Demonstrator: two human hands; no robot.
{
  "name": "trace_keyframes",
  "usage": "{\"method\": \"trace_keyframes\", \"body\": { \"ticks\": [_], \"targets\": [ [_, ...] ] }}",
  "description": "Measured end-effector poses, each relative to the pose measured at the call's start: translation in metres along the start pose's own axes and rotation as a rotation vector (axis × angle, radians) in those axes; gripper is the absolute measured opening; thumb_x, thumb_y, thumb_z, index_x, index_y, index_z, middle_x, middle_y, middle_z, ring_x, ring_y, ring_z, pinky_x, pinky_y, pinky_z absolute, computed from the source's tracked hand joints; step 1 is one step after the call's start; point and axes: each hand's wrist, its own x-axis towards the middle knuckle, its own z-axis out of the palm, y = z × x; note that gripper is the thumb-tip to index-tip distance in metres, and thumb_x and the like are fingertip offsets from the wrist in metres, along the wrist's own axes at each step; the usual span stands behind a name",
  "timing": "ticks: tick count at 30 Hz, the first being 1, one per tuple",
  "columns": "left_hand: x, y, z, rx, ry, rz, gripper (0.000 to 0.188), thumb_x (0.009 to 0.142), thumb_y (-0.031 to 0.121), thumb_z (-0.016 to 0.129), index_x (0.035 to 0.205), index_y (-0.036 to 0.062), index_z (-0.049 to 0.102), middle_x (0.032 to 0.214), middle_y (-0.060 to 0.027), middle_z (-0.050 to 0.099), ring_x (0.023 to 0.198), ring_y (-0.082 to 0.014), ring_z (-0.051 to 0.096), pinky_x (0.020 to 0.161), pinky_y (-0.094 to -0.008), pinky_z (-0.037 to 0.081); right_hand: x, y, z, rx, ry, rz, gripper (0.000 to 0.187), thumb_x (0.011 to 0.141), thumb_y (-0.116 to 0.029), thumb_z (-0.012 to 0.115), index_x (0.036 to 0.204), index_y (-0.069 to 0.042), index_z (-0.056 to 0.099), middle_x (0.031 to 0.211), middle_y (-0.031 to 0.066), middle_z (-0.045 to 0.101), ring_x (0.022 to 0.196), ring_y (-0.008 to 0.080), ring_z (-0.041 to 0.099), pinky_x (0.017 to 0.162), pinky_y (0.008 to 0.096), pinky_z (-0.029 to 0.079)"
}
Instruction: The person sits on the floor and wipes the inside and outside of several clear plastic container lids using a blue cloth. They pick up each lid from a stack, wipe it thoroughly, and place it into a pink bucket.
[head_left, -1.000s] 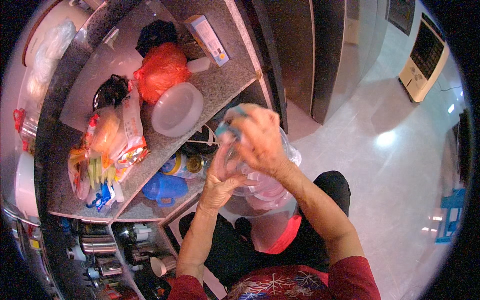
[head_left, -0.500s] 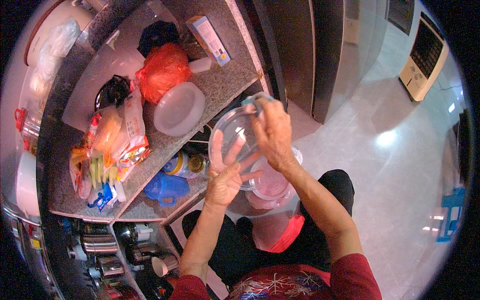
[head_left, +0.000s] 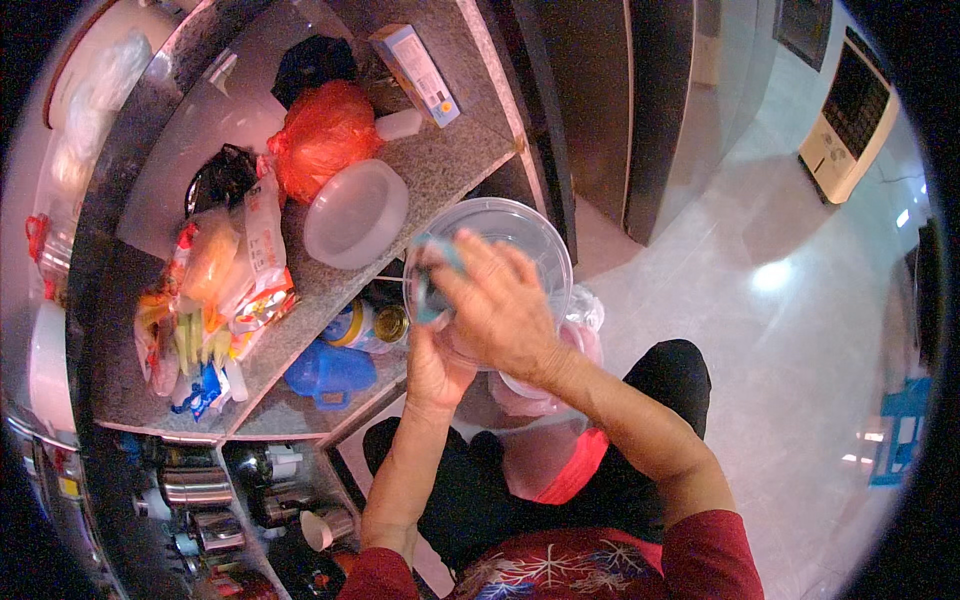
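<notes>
In the middle of the view, my left hand [head_left: 437,375] grips a clear round plastic container [head_left: 540,240] by its lower left rim. My right hand [head_left: 508,312] is over the container, its fingers closed on a bluish-green cloth [head_left: 432,302] pressed to the container's left side. Motion blurs the cloth and those fingertips slightly. Below the container, partly hidden by my right forearm, is a pinkish translucent tub or bag [head_left: 530,398].
Left, a stone shelf holds a translucent oval container [head_left: 357,215], a red plastic bag [head_left: 325,140], a blue box [head_left: 415,75] and packaged food [head_left: 215,270]. Under it are a blue plastic container [head_left: 330,375] and a can [head_left: 390,323]. Pots [head_left: 197,488] fill the lower-left shelves; an air cooler [head_left: 848,125] stands far right.
My right hand with the cloth has moved from the container's upper right down to its left side. The container has turned and shifted slightly right, with its opening more visible.
</notes>
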Motion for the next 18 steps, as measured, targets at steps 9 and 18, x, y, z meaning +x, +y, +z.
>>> {"method": "trace_keyframes", "body": {
  "ticks": [9, 18],
  "targets": [
    [0.002, -0.008, 0.01, 0.094, -0.148, -0.024, 0.06, 0.094, 0.028, 0.053, 0.146, 0.0348, 0.023, 0.15, -0.0033, 0.033, 0.126, -0.0452, 0.042, 0.089, -0.0663, 0.047, 0.006, 0.055, -0.006, 0.039, 0.137, 0.529, 0.036, 0.084, -0.008, 0.056, 0.119, -0.005, 0.053, 0.124, 0.0164, 0.054, 0.109, 0.0356, 0.054, 0.089, 0.0444, 0.042],
    [0.009, -0.002, 0.001, -0.061, -0.033, 0.104, 0.071, 0.09, 0.069, 0.026, 0.148, 0.0271, 0.023, 0.152, -0.0079, 0.029, 0.131, -0.0389, 0.037, 0.109, -0.0539, 0.031, -0.02, -0.021, 0.008, 0.122, -0.17, -0.126, 0.04, 0.081, -0.021, 0.061, 0.118, -0.008, 0.055, 0.134, 0.0147, 0.049, 0.129, 0.0294, 0.044, 0.102, 0.0464, 0.036]
  ]
}}
